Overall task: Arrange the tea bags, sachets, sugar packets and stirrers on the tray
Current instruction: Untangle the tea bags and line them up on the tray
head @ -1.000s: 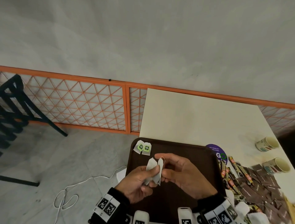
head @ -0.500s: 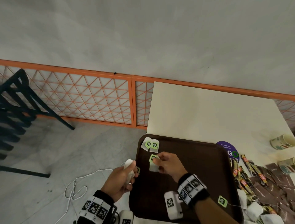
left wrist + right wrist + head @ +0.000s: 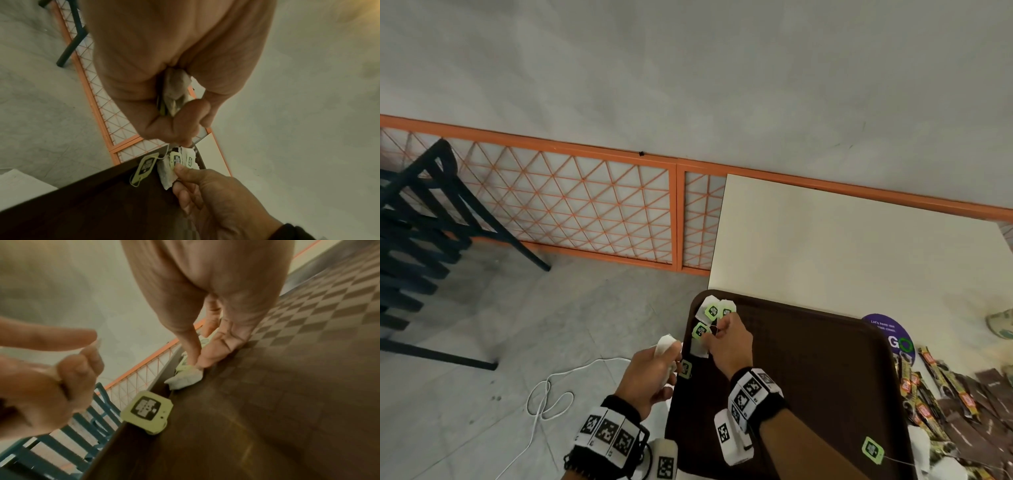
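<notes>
- A white paper tea bag with a green tag (image 3: 700, 337) is being set down by the right hand (image 3: 729, 342), pinched in its fingers, at the far left corner of the dark brown plastic tray (image 3: 825, 377).
- It lies just beside two more tea bags (image 3: 717, 310).
- Another white tea bag (image 3: 666, 346) is held tight in the left hand (image 3: 650, 373), likely to be placed next.
- The packets on the pale desk (image 3: 842, 246) are cut off at the right.

cup (image 3: 1001, 323) cut off, tag print blurred
</notes>
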`<state>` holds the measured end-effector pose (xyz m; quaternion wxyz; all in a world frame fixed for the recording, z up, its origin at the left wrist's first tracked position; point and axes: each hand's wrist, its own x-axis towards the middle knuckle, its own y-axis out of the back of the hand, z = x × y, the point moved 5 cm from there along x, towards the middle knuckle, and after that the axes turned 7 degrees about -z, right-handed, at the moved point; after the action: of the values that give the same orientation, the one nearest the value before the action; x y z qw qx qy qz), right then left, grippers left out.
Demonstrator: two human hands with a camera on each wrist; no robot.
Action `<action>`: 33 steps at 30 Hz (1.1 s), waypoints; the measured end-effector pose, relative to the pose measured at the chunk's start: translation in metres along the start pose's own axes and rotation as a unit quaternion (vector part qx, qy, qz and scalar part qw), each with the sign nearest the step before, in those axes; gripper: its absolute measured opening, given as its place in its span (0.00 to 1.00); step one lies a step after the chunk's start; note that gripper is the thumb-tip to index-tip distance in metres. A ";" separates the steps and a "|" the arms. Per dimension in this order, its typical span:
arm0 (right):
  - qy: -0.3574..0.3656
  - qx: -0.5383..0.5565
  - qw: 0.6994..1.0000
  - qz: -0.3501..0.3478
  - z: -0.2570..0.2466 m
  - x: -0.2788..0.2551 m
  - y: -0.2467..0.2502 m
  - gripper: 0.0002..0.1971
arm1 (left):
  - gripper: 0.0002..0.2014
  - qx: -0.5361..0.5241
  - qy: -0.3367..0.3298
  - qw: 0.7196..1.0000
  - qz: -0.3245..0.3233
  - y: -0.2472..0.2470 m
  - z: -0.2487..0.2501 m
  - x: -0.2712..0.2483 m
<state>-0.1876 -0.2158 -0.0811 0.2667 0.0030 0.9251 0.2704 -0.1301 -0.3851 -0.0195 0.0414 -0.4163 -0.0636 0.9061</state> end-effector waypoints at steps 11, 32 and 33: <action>0.193 -0.082 0.918 -0.336 -0.048 -0.069 0.007 0.21 | 0.13 -0.021 -0.020 0.982 -0.187 -0.017 0.037 -0.034; 0.073 0.250 0.924 -0.279 -0.052 -0.138 0.186 0.11 | 0.21 0.037 -0.056 0.950 -0.306 -0.061 0.029 -0.061; 0.055 0.262 0.929 -0.257 -0.050 -0.138 0.183 0.12 | 0.18 0.057 -0.064 0.959 -0.270 -0.062 0.025 -0.058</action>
<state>-0.1196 -0.1054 0.1138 0.2654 -0.1802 0.9453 -0.0598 -0.1095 -0.3329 0.0493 0.3043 -0.3220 -0.1242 0.8878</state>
